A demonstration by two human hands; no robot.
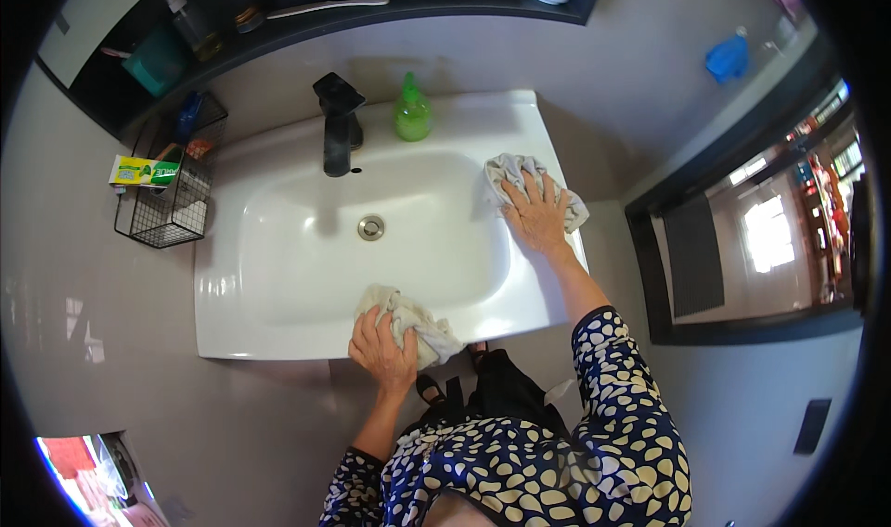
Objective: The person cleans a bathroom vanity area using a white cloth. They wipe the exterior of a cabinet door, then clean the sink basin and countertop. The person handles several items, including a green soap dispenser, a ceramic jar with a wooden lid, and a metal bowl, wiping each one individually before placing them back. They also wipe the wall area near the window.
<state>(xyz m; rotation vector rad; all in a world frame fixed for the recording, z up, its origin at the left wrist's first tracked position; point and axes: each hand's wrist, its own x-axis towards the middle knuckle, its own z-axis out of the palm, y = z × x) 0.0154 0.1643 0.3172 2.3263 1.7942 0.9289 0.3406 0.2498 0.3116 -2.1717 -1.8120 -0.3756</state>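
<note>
A white washbasin [306,304] with a metal drain [370,227] spreads out before me. At its front rim my left hand [382,349] is closed on a crumpled pale cloth [418,323], which drapes over the edge. Over on the right rim, a second pale cloth [509,167] with a faint pattern lies bunched under my right hand [538,214]. The fingers of that hand are spread and press the cloth down. Behind the bowl stand a black faucet [339,128] and a green pump bottle [412,114].
A black wire basket [167,216] with a yellow-green tube [146,171] hangs left of the basin. Above the back runs a dark shelf [445,6] holding a toothbrush [327,7] and bottles. A dark-framed opening [650,276] is at the right.
</note>
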